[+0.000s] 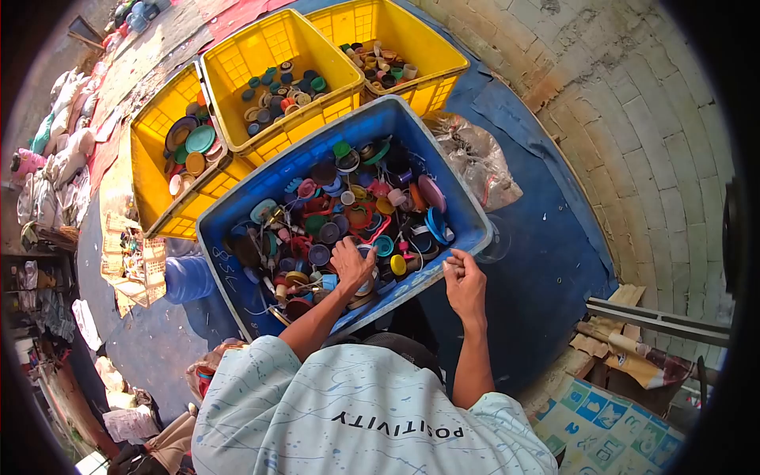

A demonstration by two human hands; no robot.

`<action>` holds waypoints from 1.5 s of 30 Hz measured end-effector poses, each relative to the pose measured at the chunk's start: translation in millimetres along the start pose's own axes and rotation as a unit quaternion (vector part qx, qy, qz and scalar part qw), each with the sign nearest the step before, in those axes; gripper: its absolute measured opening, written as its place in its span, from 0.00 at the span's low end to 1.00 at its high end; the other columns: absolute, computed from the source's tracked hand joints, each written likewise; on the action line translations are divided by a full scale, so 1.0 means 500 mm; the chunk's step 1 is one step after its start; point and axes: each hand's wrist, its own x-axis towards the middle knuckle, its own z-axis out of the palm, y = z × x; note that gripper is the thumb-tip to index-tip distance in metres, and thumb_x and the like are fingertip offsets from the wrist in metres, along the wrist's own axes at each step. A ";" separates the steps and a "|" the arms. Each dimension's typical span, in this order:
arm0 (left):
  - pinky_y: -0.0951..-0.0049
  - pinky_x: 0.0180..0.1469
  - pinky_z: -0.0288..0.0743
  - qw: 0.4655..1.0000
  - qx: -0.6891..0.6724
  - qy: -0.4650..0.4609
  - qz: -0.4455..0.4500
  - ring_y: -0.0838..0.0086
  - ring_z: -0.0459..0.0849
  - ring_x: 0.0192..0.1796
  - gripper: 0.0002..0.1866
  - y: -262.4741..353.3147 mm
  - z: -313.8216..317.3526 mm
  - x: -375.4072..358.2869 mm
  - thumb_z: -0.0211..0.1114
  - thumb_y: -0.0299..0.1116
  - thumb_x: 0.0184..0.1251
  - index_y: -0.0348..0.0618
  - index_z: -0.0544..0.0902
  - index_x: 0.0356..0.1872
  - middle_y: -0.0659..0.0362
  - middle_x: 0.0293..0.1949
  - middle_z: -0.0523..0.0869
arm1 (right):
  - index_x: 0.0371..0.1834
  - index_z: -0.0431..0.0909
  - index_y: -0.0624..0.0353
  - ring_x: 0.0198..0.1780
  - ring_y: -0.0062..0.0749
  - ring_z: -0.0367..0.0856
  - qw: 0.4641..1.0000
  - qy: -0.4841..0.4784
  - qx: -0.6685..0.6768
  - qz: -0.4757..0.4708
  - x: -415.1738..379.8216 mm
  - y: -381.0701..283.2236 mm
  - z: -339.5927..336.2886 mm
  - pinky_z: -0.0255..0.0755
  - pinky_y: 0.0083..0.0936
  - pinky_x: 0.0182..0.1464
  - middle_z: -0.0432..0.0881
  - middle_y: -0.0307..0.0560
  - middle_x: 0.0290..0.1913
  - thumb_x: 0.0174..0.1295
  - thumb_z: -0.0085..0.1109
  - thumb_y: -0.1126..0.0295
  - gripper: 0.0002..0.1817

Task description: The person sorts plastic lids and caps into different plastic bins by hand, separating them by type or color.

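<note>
A large blue crate (219, 265) in front of me holds a mixed heap of plastic caps and lids. My left hand (353, 266) reaches into it, fingers apart and touching the heap, near a dark grey round cap (319, 255) and a teal ring-shaped lid (384, 245). Over the crate's right front rim is my right hand (465, 283), its fingers curled and pinched together; whatever they hold, if anything, is too small to make out. A yellow cap (398, 264) and a blue lid (436, 226) lie in the crate between my hands and the right wall.
Behind the blue crate stand a left yellow crate (149, 208), a middle yellow crate (229, 67) and a right yellow crate (443, 59), each with caps inside. A plastic bag (479, 162) lies to the right, beside a block wall (633, 119). A blue water jug (188, 279) lies left.
</note>
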 end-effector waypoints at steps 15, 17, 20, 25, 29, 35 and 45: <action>0.54 0.47 0.73 0.977 -0.092 0.107 -0.161 0.52 0.82 0.43 0.14 0.026 0.027 0.082 0.67 0.38 0.57 0.39 0.82 0.38 0.49 0.38 0.85 | 0.44 0.80 0.58 0.49 0.55 0.80 0.894 -0.350 -0.237 -0.147 0.411 0.070 0.224 0.72 0.44 0.53 0.84 0.57 0.43 0.54 0.58 0.67 0.15; 0.56 0.48 0.74 0.965 -0.124 0.119 -0.197 0.54 0.83 0.43 0.14 0.040 0.020 0.073 0.66 0.37 0.58 0.39 0.83 0.39 0.48 0.39 0.85 | 0.45 0.80 0.58 0.49 0.54 0.79 0.862 -0.367 -0.237 -0.256 0.430 0.078 0.271 0.71 0.46 0.54 0.83 0.55 0.44 0.50 0.59 0.68 0.17; 0.61 0.49 0.76 0.947 -0.157 0.143 -0.242 0.58 0.85 0.44 0.14 0.067 -0.009 0.047 0.67 0.36 0.58 0.37 0.83 0.41 0.48 0.40 0.86 | 0.48 0.78 0.58 0.52 0.50 0.74 0.765 -0.393 -0.261 -0.439 0.416 0.099 0.321 0.67 0.49 0.53 0.79 0.51 0.49 0.42 0.62 0.70 0.24; 0.72 0.44 0.77 0.902 -0.280 0.154 -0.289 0.69 0.86 0.38 0.14 0.072 -0.041 -0.033 0.68 0.34 0.61 0.35 0.81 0.41 0.52 0.36 0.87 | 0.40 0.79 0.56 0.49 0.45 0.75 0.651 -0.383 -0.354 -0.551 0.391 0.096 0.327 0.68 0.44 0.49 0.79 0.50 0.41 0.49 0.59 0.70 0.13; 0.72 0.46 0.76 0.874 -0.314 0.146 -0.340 0.73 0.85 0.40 0.15 0.033 -0.050 -0.084 0.69 0.36 0.61 0.36 0.82 0.42 0.55 0.37 0.87 | 0.38 0.80 0.56 0.49 0.44 0.77 0.640 -0.374 -0.380 -0.554 0.379 0.112 0.342 0.71 0.41 0.47 0.80 0.50 0.41 0.55 0.55 0.69 0.09; 0.70 0.47 0.76 0.896 -0.253 0.162 -0.328 0.69 0.85 0.42 0.14 -0.020 -0.084 -0.079 0.67 0.37 0.61 0.36 0.83 0.41 0.54 0.37 0.87 | 0.42 0.81 0.57 0.44 0.49 0.78 0.740 -0.408 -0.278 -0.458 0.379 0.097 0.339 0.74 0.41 0.46 0.79 0.55 0.40 0.60 0.56 0.68 0.10; 0.54 0.50 0.70 0.983 -0.008 0.161 -0.084 0.53 0.79 0.48 0.11 -0.118 -0.070 0.189 0.62 0.34 0.58 0.46 0.85 0.42 0.49 0.41 0.85 | 0.42 0.83 0.63 0.32 0.36 0.82 0.953 -0.216 -0.013 -0.213 0.332 -0.020 0.171 0.74 0.28 0.36 0.84 0.51 0.32 0.58 0.64 0.73 0.10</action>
